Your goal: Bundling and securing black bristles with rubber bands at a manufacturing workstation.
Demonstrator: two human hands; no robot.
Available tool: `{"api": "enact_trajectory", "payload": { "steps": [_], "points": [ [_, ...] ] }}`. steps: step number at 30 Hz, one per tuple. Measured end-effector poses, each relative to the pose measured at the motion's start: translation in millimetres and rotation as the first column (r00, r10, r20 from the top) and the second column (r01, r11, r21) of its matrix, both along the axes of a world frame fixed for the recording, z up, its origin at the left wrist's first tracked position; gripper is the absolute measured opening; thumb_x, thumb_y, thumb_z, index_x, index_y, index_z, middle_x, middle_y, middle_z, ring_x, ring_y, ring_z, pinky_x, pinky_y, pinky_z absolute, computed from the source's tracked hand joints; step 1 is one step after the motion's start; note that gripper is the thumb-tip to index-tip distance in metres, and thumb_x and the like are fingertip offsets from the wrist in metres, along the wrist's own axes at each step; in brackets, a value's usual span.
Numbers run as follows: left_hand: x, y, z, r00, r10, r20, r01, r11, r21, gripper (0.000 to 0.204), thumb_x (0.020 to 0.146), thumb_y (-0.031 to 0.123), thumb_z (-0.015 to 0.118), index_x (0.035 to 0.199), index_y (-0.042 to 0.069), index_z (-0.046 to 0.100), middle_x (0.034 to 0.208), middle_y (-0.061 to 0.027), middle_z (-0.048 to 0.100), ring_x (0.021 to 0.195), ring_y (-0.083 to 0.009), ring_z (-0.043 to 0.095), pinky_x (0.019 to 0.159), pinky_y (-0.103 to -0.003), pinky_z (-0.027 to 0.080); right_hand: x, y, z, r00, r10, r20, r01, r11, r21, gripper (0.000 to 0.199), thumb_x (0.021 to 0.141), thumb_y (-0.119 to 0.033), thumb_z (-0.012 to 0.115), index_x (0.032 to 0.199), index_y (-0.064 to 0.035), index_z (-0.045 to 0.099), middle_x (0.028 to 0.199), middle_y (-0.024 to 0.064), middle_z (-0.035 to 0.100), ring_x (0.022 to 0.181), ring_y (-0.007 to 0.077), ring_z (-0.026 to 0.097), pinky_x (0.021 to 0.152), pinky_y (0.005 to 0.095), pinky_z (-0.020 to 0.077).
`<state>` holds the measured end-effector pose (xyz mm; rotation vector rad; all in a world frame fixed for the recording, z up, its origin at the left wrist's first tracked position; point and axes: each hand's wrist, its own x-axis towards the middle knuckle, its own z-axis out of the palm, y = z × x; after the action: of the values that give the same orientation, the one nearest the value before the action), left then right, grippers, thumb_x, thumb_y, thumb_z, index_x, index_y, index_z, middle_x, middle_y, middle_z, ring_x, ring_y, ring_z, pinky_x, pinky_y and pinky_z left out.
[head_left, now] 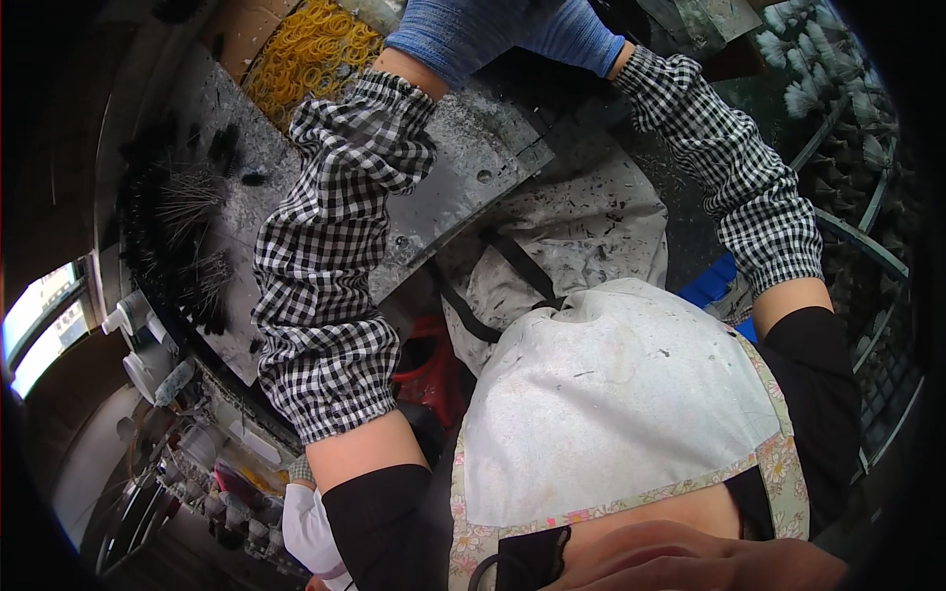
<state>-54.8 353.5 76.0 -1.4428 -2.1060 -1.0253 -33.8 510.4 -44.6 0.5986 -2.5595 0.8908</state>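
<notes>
Both my hands reach to the far edge of the view in blue knit gloves, with checked sleeves over my forearms. My left hand (443, 39) is above the stained metal worktop (453, 212), close to a heap of yellow rubber bands (315, 54). Beside it, my right hand (576, 37) is over the dark area past the worktop's right corner. The frame's edge cuts off the fingers of both, so their grip and anything in it stay out of sight. Black-bristled brushes with thin wire stems (192, 197) lie on the worktop's left side.
White-tufted brushes (813, 64) fill the far right, near a metal-barred rack (862, 246). A stained pale cloth (591, 217) hangs below the worktop's edge. A red plastic object (434, 369) sits low beneath it. Another person's white sleeve (307, 527) shows at lower left.
</notes>
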Motion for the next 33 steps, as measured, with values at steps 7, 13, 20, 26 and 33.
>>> {"api": "enact_trajectory", "payload": {
  "steps": [7, 13, 20, 26, 33],
  "points": [
    [-3, 11, 2, 0.998, 0.07, 0.01, -0.069, 0.996, -0.064, 0.012, 0.083, 0.007, 0.072, 0.095, 0.005, 0.07, 0.088, -0.0183, 0.066, 0.081, -0.0391, 0.066, 0.07, -0.047, 0.054, -5, 1, -5, 0.999, 0.005, -0.036, -0.009, 0.993, -0.115, 0.04, 0.095, -0.03, 0.064, 0.126, -0.0048, 0.058, 0.116, 0.0192, 0.065, 0.111, 0.0334, 0.064, 0.095, 0.0446, 0.0519],
    [-3, 4, 0, 1.0, -0.006, -0.016, 0.006, 1.0, -0.02, 0.011, 0.084, 0.006, 0.07, 0.095, 0.005, 0.069, 0.088, -0.0184, 0.066, 0.081, -0.0389, 0.066, 0.069, -0.047, 0.053, -4, -2, 2, 0.978, 0.089, -0.186, -0.072, 0.993, 0.092, 0.037, 0.097, -0.027, 0.06, 0.127, -0.0054, 0.058, 0.117, 0.0194, 0.065, 0.108, 0.0342, 0.064, 0.093, 0.0443, 0.0525],
    [1, 18, 3, 1.0, 0.0, 0.0, 0.0, 0.998, -0.067, 0.013, 0.083, 0.004, 0.07, 0.096, 0.004, 0.069, 0.09, -0.0188, 0.067, 0.082, -0.0396, 0.066, 0.071, -0.048, 0.053, -1, 12, -22, 1.0, -0.021, -0.002, 0.021, 0.999, -0.035, 0.037, 0.096, -0.028, 0.063, 0.124, -0.0058, 0.057, 0.112, 0.0183, 0.065, 0.098, 0.0336, 0.066, 0.084, 0.0455, 0.0546],
    [7, 17, 5, 0.998, -0.047, 0.028, 0.049, 0.997, -0.068, 0.015, 0.081, 0.003, 0.07, 0.097, 0.005, 0.068, 0.09, -0.0193, 0.065, 0.084, -0.0413, 0.065, 0.071, -0.048, 0.053, 5, 9, -15, 0.987, -0.024, -0.158, -0.002, 0.986, -0.167, 0.05, 0.091, -0.028, 0.071, 0.131, -0.0061, 0.053, 0.122, 0.0183, 0.062, 0.115, 0.0333, 0.062, 0.098, 0.0435, 0.0513],
    [2, 21, 5, 0.995, -0.091, 0.035, 0.092, 0.994, -0.051, 0.016, 0.082, 0.004, 0.07, 0.097, 0.004, 0.068, 0.091, -0.0192, 0.065, 0.083, -0.0412, 0.065, 0.071, -0.047, 0.053, 8, 11, -16, 1.0, 0.018, -0.018, -0.023, 0.946, -0.323, 0.062, 0.088, -0.025, 0.076, 0.14, -0.0055, 0.048, 0.133, 0.018, 0.058, 0.125, 0.0307, 0.058, 0.106, 0.0432, 0.0473]
  ]
}}
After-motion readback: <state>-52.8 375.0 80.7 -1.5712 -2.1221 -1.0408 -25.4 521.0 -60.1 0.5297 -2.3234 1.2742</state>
